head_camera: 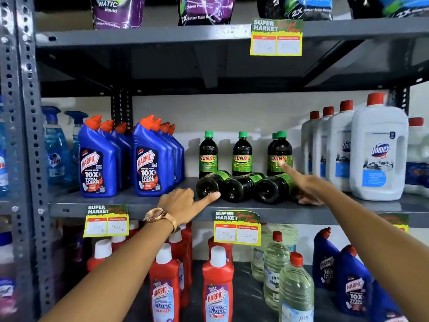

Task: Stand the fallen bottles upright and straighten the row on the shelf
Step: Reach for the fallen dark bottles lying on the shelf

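Three dark bottles lie on their sides on the grey middle shelf [130, 201], bases toward me: a left one [210, 184], a middle one [241, 187] and a right one [272, 188]. Behind them stand green-capped Sunny bottles, one at the left [208, 154], one in the middle [242, 154] and two close together at the right [279, 152]. My left hand [183, 204], with a watch on the wrist, touches the base of the left fallen bottle with its thumb. My right hand [304, 184] rests against the right fallen bottle, its index finger stretched up to the standing bottles' label. Neither hand grips anything.
Blue Harpic bottles [148, 159] stand left of the dark bottles, blue spray bottles [55, 147] farther left. Large white Domex jugs [378, 152] stand at the right. The shelf below holds red Harpic bottles [217, 282] and clear bottles [294, 289]. Price tags [236, 228] hang on the shelf edge.
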